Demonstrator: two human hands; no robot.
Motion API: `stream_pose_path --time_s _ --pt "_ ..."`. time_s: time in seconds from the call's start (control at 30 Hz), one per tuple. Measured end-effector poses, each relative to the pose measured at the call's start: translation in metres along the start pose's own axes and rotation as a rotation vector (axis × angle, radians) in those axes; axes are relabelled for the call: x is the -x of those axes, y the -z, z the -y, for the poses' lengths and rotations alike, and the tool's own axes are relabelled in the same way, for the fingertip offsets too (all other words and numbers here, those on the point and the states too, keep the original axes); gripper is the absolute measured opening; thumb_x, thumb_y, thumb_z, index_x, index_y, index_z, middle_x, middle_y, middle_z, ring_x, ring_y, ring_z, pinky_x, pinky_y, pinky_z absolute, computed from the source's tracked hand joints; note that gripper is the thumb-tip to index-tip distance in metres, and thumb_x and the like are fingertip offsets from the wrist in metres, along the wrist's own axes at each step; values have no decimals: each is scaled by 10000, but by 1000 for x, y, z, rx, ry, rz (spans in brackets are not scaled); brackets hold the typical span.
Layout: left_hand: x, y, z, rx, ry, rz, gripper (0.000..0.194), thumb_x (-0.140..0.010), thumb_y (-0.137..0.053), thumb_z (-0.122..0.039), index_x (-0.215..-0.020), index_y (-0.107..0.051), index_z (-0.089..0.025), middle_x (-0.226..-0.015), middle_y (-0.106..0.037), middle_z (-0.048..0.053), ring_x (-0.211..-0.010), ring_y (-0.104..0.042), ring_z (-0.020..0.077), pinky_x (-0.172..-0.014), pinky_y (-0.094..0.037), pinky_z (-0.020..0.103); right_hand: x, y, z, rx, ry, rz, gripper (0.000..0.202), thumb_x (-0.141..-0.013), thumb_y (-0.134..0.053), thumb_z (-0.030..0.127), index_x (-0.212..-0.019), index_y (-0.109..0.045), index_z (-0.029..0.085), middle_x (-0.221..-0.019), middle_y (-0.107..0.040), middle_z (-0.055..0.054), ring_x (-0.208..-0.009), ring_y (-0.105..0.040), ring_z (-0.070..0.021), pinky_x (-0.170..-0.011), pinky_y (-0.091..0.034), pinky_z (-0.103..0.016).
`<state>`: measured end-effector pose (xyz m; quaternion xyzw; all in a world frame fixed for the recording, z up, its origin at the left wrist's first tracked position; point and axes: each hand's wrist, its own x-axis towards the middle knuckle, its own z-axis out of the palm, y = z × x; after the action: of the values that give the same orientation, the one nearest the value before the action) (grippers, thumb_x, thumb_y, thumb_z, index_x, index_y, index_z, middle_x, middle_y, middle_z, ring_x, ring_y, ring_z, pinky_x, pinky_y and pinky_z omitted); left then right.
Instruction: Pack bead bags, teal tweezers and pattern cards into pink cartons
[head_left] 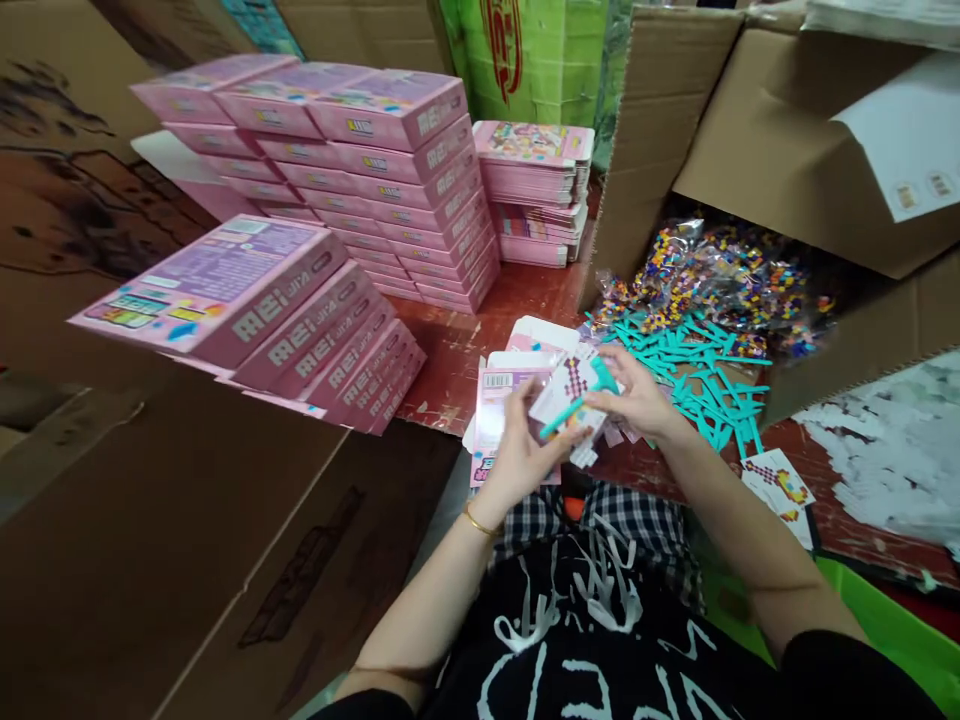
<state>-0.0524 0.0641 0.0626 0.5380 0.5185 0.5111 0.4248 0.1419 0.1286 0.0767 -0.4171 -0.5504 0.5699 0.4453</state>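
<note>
My left hand [525,440] is closed round a white printed card [555,397] with a dark red pixel pattern. Across the card lie teal plastic tweezers [564,417], pinched at their wide end by my right hand [637,395]. Something with yellow and a small white piece show below the card, partly covered by my fingers. Under and beside my left hand lies a pink box [491,415] with a barcode and a raised white flap. Many loose teal tweezers [712,385] are heaped just beyond my right hand.
Pink boxes are stacked at the left [292,330] and behind [397,190], with flattened boxes [532,185] beside them. A tipped carton [652,130] holds bags of coloured beads [720,270]. Printed cards [776,480] and a white pile [892,440] lie to the right.
</note>
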Motion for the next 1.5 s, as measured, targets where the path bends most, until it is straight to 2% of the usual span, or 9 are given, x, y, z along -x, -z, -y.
stream_pose_path --time_s 0.2,0.33,0.43,0.63,0.8,1.0,1.23,1.37,1.5 --pt "-8 55 50 -579 -109 -194 940 -702 -768 -503 -1440 -303 -156 -1461 -352 206 -1400 -295 378 -1158 -218 572 -138 -20 -28 -29 71 -266 657 -545 -785 308 -1105 -445 262 -1032 -629 1 -929 -620 -172 -815 -540 -316" --pt "-5 52 79 -564 -11 -165 966 -696 -759 -533 -1429 -295 -110 -1434 -371 239 -1381 -321 385 -1135 -270 575 -159 -41 -53 77 -156 33 591 -483 -785 229 -1007 -510 220 -894 -614 24 -811 -607 -163 -709 -543 -302" --pt "-6 51 77 -509 33 -181 1029 -634 -804 -534 -1425 -304 -106 -1452 -352 249 -1394 -300 401 -1140 -255 587 -139 -54 -49 166 -168 295 529 -490 -806 213 -959 -562 206 -869 -610 27 -828 -599 -164 -722 -534 -289" --pt "24 54 24 -116 47 -95 995 -630 -849 -382 -1453 -312 -229 -1403 -485 137 -1305 -480 336 -1098 -393 472 -53 -54 13 227 145 460 467 -717 -761 326 -1116 -538 233 -1086 -602 -22 -1054 -602 -201 -921 -517 -348" --pt "61 32 0 201 172 -78 985 -590 -877 -294 -1424 -354 -251 -1225 -617 94 -1094 -631 300 -929 -537 405 23 -39 32 495 368 320 561 -889 -612 358 -1394 -389 261 -1358 -480 -94 -1286 -467 -242 -1072 -418 -400" --pt "84 -1 9 315 317 85 1102 -600 -872 -280 -1484 -215 -258 -939 -683 30 -766 -689 213 -769 -559 346 71 -6 10 674 425 545 336 -933 -510 500 -930 -731 247 -1005 -655 -72 -1012 -585 -234 -983 -414 -460" --pt "98 -9 24 137 172 58 578 -686 -812 -304 -1168 -506 -211 -919 -633 14 -788 -626 162 -747 -499 276 154 7 -45 457 298 -312 468 -862 -560 587 -1239 -612 315 -1411 -427 -92 -1331 -409 -306 -1088 -352 -480" --pt "93 -17 32 162 190 146 273 -772 -731 -360 -777 -515 -192 -723 -554 -34 -620 -528 111 -625 -428 239 173 -14 -75 196 134 -258 227 -836 -660 444 -945 -657 244 -1253 -538 -85 -1145 -573 -267 -948 -474 -401" --pt "87 -24 35 308 75 2 428 -689 -809 -291 -928 -460 -223 -908 -599 -13 -834 -606 146 -781 -466 275 168 -29 -77 96 227 -348 188 -822 -700 335 -927 -580 235 -1060 -617 -59 -1071 -619 -244 -923 -485 -396"
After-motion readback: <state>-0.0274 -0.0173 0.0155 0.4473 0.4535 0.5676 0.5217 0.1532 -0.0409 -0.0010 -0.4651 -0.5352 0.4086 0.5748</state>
